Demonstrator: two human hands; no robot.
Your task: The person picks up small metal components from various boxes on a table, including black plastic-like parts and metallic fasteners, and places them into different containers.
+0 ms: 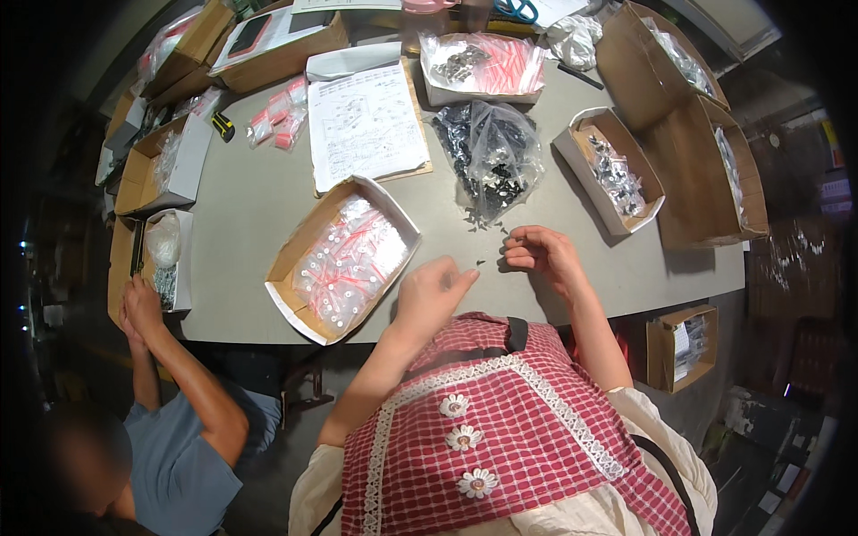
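My left hand (pixel 431 293), slightly blurred, is curled closed over the near part of the table, its thumb toward the right; whatever may be inside is hidden. A single small dark screw (pixel 481 262) lies on the tabletop just beyond its fingertips. My right hand (pixel 547 255) is across from it, fingers bent inward and drawn together; anything in them is too small to make out. Beyond both hands, a clear plastic bag (pixel 500 147) of black screws lies with its mouth toward me. Several loose screws (pixel 481 223) have spilled out near my right fingertips.
Left of my hands stands a box (pixel 284 290) of small red-edged bags with white pieces. Another box (pixel 572 147) of metal parts sits right. Behind are a drawing sheet (pixel 366 121) and a box of bags (pixel 447 94). A co-worker's hands (pixel 141 305) are at the left boxes.
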